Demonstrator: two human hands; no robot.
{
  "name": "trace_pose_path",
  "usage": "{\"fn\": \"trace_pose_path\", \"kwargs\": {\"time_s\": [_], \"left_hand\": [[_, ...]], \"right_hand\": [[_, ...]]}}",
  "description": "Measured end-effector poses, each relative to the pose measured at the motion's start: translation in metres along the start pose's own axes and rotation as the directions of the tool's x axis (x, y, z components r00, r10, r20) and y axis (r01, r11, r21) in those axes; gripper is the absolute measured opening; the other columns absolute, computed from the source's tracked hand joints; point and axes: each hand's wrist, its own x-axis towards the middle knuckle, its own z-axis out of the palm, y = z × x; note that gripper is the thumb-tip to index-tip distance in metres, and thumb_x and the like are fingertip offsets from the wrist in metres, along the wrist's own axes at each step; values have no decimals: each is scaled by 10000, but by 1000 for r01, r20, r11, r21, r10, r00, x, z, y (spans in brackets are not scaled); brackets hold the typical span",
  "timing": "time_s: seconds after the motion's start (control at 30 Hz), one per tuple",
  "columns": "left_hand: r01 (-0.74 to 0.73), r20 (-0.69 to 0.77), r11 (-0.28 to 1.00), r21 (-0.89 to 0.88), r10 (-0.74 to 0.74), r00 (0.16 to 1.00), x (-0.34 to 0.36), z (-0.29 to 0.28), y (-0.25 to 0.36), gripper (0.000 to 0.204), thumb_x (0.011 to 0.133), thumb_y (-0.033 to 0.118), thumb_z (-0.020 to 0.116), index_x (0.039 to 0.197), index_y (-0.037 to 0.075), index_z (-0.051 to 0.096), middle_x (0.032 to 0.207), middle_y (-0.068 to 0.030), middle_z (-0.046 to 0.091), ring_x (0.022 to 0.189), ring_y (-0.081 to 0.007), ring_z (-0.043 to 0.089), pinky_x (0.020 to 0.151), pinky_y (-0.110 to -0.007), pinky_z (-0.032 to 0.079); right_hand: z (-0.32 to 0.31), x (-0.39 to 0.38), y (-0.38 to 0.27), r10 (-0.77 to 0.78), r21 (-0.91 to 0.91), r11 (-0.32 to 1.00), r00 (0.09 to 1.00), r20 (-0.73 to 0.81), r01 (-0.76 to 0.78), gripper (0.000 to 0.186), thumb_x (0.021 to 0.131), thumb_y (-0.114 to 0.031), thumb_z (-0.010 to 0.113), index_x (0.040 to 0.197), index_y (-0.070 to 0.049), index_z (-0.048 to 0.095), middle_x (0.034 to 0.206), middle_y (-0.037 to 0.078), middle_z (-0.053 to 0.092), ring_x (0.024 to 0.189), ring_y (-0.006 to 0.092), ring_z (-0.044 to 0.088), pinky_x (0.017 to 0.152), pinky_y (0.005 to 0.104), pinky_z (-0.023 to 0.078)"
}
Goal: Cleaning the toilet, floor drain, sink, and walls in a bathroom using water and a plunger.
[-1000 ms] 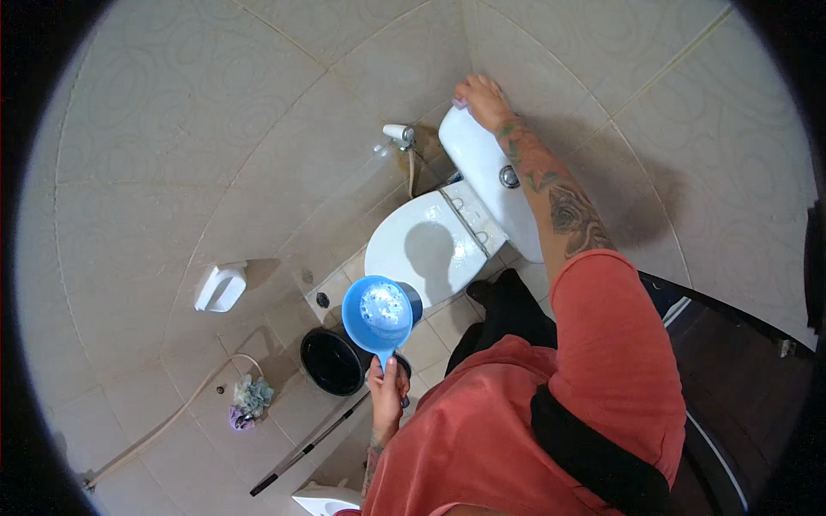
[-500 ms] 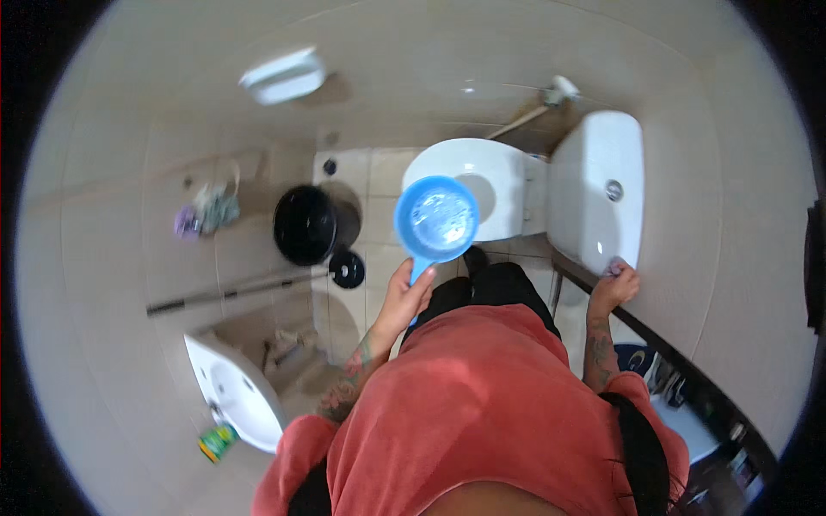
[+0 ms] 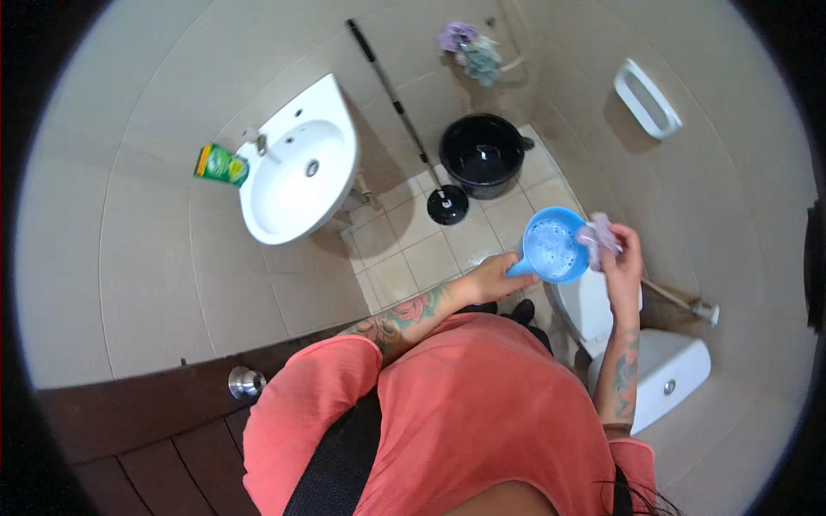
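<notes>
My left hand (image 3: 496, 279) is closed round the handle of a light blue plastic dipper (image 3: 552, 247) with foamy liquid inside. My right hand (image 3: 623, 262) grips a crumpled pale purple cloth or puff (image 3: 600, 243) at the dipper's right rim. Below and right of them is the white toilet, with its lid (image 3: 583, 311) partly hidden by the dipper and my arm, and its cistern (image 3: 671, 361) farther back at the right.
A white sink (image 3: 292, 189) with a green packet (image 3: 220, 165) is upper left. A long-handled mop (image 3: 446, 205) stands beside a black bucket (image 3: 482, 155). Bath puffs (image 3: 477, 60), a soap dish (image 3: 645, 99) and a spray hose (image 3: 704, 313) are on walls. A brown door (image 3: 138, 430) is lower left.
The view has swung toward the sink and door. My right hand has left the cistern and moved with the purple cloth to the dipper, still held in my left hand.
</notes>
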Motion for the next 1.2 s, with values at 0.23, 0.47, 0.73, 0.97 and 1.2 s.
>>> {"fn": "trace_pose_path", "kwargs": {"time_s": [0.23, 0.47, 0.73, 0.97, 1.2], "left_hand": [[-172, -327, 971, -166, 111, 938, -46, -70, 3, 431, 884, 452, 678, 939, 43, 555, 666, 9, 533, 547, -84, 504, 486, -262, 417], [-217, -576, 960, -175, 79, 813, -124, -144, 4, 311, 943, 364, 633, 931, 97, 474, 631, 42, 441, 483, -39, 394, 412, -217, 305], [-335, -795, 873, -354, -92, 600, -216, -163, -21, 308, 933, 348, 644, 879, 107, 459, 637, 47, 443, 499, -26, 385, 427, -213, 307], [-260, -840, 875, -409, -248, 483, -247, -108, -51, 355, 905, 367, 679, 852, 76, 483, 676, 28, 502, 549, -49, 459, 441, -236, 353], [-217, -678, 653, -726, -626, 384, -197, -63, -105, 281, 921, 309, 667, 896, 95, 487, 592, 37, 457, 449, -43, 395, 392, -227, 280]], "right_hand": [[172, 75, -44, -40, -520, 609, 678, 734, 599, 353, 773, -53, 656, 1113, -36, 565, 1126, 199, 579, 1020, 376, 602, 876, 445, 490], [343, 108, -82, 133, -435, 500, 430, 893, 749, 480, 779, -76, 644, 1240, -18, 520, 1233, 268, 546, 1091, 424, 594, 941, 459, 488], [453, 75, -161, 83, 22, 498, -73, 994, 867, 347, 823, -264, 624, 1011, 17, 698, 1194, 265, 588, 1066, 418, 604, 933, 441, 486], [472, 11, -115, 152, 338, 361, -412, 898, 869, 384, 822, -352, 629, 1052, -52, 695, 1103, 254, 620, 1017, 396, 610, 895, 461, 478], [480, -21, 12, 109, 160, 878, -513, 851, 451, 267, 778, -85, 641, 1040, -52, 672, 978, 175, 689, 940, 336, 653, 818, 410, 506]]}}
